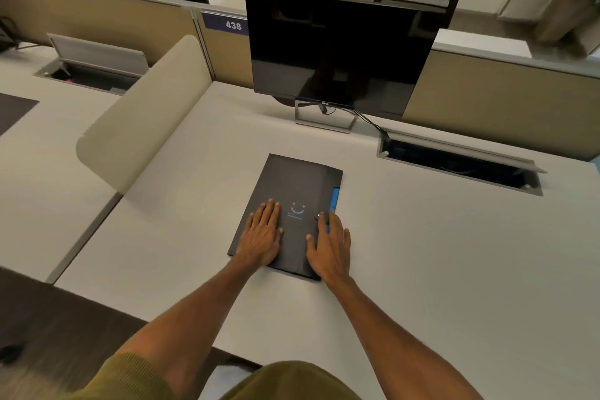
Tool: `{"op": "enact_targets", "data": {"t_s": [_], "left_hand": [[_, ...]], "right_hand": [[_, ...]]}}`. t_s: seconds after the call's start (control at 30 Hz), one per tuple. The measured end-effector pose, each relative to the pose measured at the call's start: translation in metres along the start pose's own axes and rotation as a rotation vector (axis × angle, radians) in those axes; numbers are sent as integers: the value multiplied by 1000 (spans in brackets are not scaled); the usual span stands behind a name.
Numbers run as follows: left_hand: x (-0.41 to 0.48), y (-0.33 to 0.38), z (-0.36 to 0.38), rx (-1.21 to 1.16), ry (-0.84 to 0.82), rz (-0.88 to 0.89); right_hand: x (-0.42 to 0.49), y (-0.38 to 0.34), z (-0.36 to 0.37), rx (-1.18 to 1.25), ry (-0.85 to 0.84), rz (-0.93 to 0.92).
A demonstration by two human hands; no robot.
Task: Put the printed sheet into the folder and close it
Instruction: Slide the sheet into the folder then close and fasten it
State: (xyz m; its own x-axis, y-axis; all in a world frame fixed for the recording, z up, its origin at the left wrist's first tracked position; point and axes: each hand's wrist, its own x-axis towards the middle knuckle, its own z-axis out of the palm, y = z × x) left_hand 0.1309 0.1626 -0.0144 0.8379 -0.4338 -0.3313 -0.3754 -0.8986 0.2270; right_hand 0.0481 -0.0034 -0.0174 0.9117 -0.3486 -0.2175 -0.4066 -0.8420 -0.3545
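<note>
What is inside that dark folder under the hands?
The folder lies shut on the desk, both hands flat on its cover: left hand, right hand. Only blue edging shows along its right side; any sheet inside is hidden.

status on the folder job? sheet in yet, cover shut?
Looks done: folder lies shut on the desk, cover down; no loose sheet in view, so it is likely inside, unconfirmed. In hand: left hand and right hand press flat on the cover, right fingertips by the clasp. Left: perhaps fastening it; cannot tell.
</note>
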Motion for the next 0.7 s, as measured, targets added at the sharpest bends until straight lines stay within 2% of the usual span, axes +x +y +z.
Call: {"op": "enact_targets", "data": {"t_s": [0.33, 0.7], "left_hand": [[12, -41, -16, 24, -21, -26], [66, -139, -60, 34, -18, -16]], "right_hand": [[32, -34, 2, -44, -89, -49], [103, -119, 19, -87, -95, -64]]}}
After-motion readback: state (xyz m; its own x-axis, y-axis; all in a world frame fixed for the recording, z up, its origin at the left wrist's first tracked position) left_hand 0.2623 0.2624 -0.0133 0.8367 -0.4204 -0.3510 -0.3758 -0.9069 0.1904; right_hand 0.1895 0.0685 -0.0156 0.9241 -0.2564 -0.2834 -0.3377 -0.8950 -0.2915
